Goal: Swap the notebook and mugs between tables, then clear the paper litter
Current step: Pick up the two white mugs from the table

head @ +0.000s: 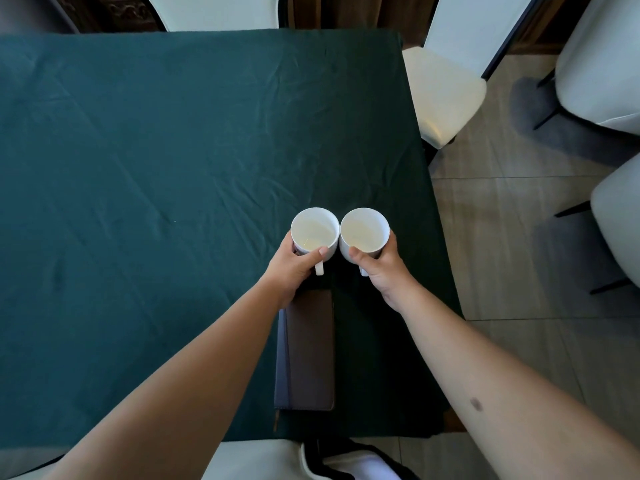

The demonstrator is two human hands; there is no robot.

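Observation:
Two white mugs stand side by side, rims touching, on a table under a dark green cloth (138, 150). My left hand (294, 268) wraps the left mug (314, 232) from the near side. My right hand (382, 268) grips the right mug (364, 231) the same way. Both handles point toward me. Whether the mugs rest on the cloth or hover just above it, I cannot tell. A dark notebook (310, 351) lies closed on the cloth just behind my left wrist, near the table's front edge.
White chairs surround the table: one at the right far corner (446, 95), two more at the right (609, 64), one at the far side (214, 12), and one right below me (263, 459). Tiled floor (502, 237) lies to the right.

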